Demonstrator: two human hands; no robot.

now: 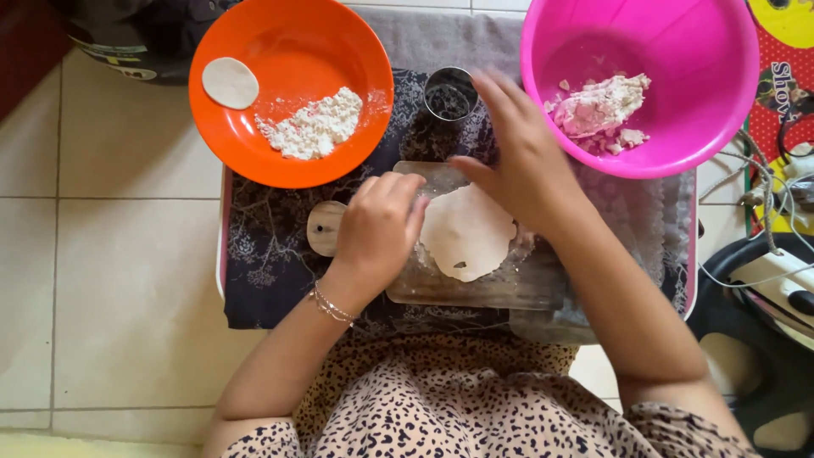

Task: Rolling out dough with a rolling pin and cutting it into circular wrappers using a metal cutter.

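With the curled left hand (377, 227) pinching the dough sheet (466, 231) edge and the open right hand (517, 165) pressing lightly, peeling slowly off the board (500, 284) should prevent tearing.

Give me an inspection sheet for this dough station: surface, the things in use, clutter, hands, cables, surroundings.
Surface: wooden board on a dark patterned cloth.
Things in use: flat dough sheet on the board; metal ring cutter behind it.
Clutter: orange plate with flour and one dough disc; pink bowl with dough scraps.
Hands: left hand at the sheet's edge; right hand over it, blurred.
Cables: white cords at right.
Surroundings: tiled floor.
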